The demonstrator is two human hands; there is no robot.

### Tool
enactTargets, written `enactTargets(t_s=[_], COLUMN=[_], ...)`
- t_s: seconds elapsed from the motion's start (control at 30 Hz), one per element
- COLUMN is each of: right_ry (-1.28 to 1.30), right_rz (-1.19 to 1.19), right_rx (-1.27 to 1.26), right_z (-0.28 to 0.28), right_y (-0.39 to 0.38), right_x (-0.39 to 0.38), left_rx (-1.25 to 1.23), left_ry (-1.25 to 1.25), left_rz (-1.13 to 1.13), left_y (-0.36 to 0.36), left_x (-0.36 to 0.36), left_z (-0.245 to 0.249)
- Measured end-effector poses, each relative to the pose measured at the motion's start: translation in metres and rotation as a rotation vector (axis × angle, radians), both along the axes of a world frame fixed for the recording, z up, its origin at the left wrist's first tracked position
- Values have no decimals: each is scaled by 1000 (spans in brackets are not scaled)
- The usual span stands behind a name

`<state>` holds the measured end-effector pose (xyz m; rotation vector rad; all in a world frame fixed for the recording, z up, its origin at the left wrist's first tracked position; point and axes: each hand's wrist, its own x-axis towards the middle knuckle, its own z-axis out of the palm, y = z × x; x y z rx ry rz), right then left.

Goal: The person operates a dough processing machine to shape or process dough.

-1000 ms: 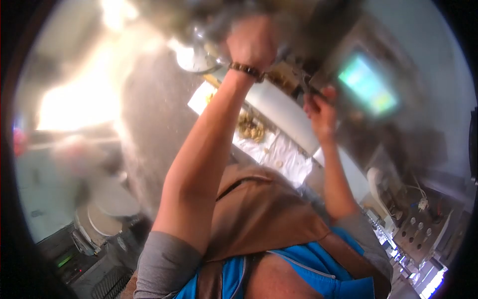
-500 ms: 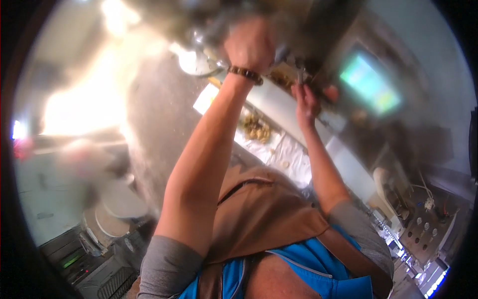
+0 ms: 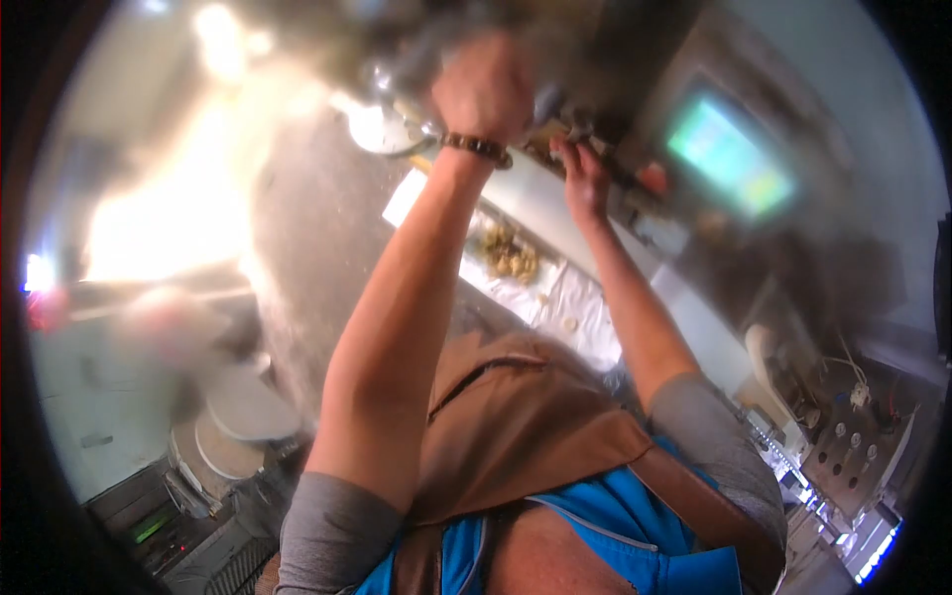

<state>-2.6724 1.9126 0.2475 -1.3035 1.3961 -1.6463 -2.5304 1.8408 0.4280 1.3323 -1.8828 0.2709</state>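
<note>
My left hand [image 3: 483,91], with a beaded bracelet [image 3: 476,149] at its wrist, is raised at the top middle. It looks closed in a fist, but its fingers are blurred and turned away, and what they grip is hidden among dark, smeared shapes. Lower and to the right, my right hand [image 3: 587,180] reaches up with bent fingers. Its fingertips meet at a small greyish thing too blurred to name. Below and between the hands, a clump of yellowish-brown pieces [image 3: 511,255] lies on a crumpled white sheet [image 3: 575,312].
A white round object [image 3: 372,129] stands left of my left hand. A lit green screen [image 3: 732,157] is at the upper right. Stacked round pale lids or boards [image 3: 248,407] are at lower left. A panel with round knobs [image 3: 843,451] is at lower right. Bright glare fills the upper left.
Both hands have shifted slightly to the left in view, the right one more and a little upward. The slim grey thing above the right fingers shows less clearly now.
</note>
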Motion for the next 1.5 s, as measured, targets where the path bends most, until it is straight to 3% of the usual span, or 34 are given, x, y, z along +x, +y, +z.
enactTargets(t_s=[0.23, 0.3, 0.37, 0.43, 0.57, 0.63, 0.7, 0.8, 0.83, 0.87, 0.93, 1.03, 1.1, 1.17, 1.37, 1.5], right_ry=[112, 668, 995, 1032, 1056, 979, 889, 600, 592, 406, 220, 444, 241, 244, -105, 5], right_rz=[-68, -181, -220, -176, -310, -116, -107, -77, -67, -37, -10, -84, -100, -111, -44, -41], right_rx=[228, 93, 103, 313, 244, 321, 366, 101, 97, 120, 145, 99, 144, 173, 131, 109], right_z=[37, 50, 94, 157, 214, 214, 177, 106, 80, 57, 49, 51, 33, 25, 13, 19], right_y=[40, 58, 76, 87, 104, 108, 106, 90, 82, 73, 63, 54, 49, 45, 24, 16], right_x=[-7, -31, -52, -56, -49, -50, -47, -51, -53, -55, -52, -37, -31, -24, -2, 2], left_rx=[11, 15, 55, 110, 42, 16, 3, -17, -18, -15, -41, -6, -13, -27, -5, -13], left_ry=[10, 2, -7, -31, 9, 21, 28, 29, 21, 21, 21, 33, 43, 53, 40, 43], left_rz=[-4, 4, 4, 12, -7, -8, -8, -4, 6, -1, -14, -31, -41, -46, -34, -37], left_y=[-3, -5, -3, 3, 0, -6, -6, -4, -4, -4, -5, 1, 3, 2, 0, 0], left_x=[3, 2, 2, 3, 1, 2, 2, 2, 3, 3, 3, 2, 2, 2, 2, 2], left_z=[-5, -4, -2, 4, 1, -6, -7, -5, -5, -5, -5, 1, 1, 1, -1, -1])
